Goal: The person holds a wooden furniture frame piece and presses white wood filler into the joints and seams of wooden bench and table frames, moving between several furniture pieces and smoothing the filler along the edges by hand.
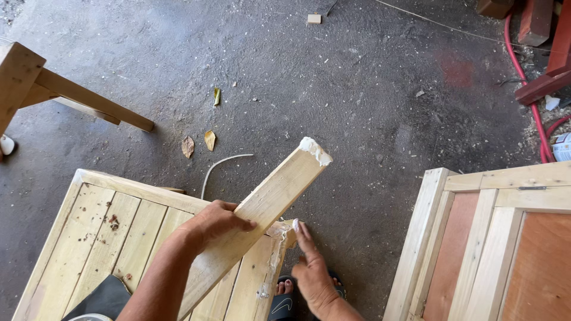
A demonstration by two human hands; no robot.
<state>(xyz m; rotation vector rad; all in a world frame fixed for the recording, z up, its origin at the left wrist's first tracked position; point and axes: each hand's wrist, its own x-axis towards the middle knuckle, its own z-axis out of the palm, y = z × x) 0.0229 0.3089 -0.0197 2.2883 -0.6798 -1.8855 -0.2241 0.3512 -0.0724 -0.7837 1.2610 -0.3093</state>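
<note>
Step in hand: gluing. Left hand (215, 223) grips a pale wooden plank (262, 209), its raised end coated in white paste (315, 150), resting aslant over the slatted surface (113, 238). Right hand (312, 273) is open, one finger (300, 232) smearing paste at the surface's corner. Next move calls for seating the coated plank squarely. Packages: a white package (562, 147) at far right, partly cut off, beside the red hose (538, 125) on the floor.
</note>
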